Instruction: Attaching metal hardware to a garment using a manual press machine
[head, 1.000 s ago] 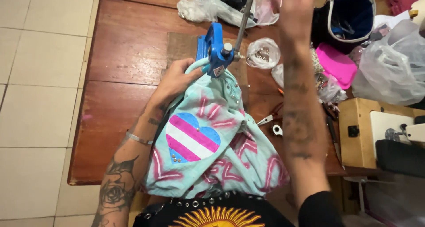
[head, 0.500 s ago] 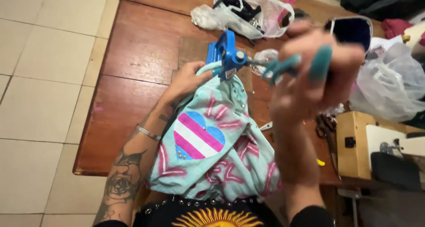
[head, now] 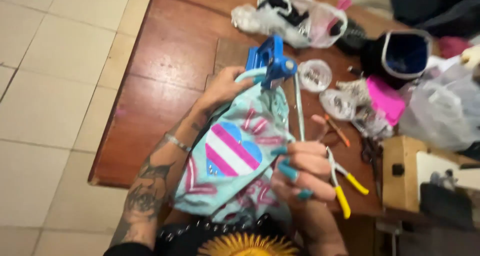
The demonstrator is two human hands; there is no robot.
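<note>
A light blue garment [head: 235, 181] with a striped pink, white and blue heart patch [head: 231, 150] lies over my lap and the wooden table's [head: 165, 71] front edge. Its upper edge is tucked into a blue hand press [head: 270, 61] standing on the table. My left hand [head: 225, 86] grips the fabric right beside the press. My right hand [head: 302, 171], with teal nails, is closed around the low end of the press's thin metal lever [head: 298, 106], which is swung down toward me over the garment.
Yellow-handled pliers [head: 347, 186] lie just right of my right hand. Small clear tubs [head: 314, 75], plastic bags [head: 295, 13], a pink item [head: 385, 98] and a black pouch with blue lining [head: 405, 53] crowd the table's far right. A beige machine [head: 405, 171] stands at right. Tiled floor lies to the left.
My right hand has come down from high above the press to near my lap, bringing the lever down with it. My left hand has stayed on the fabric at the press.
</note>
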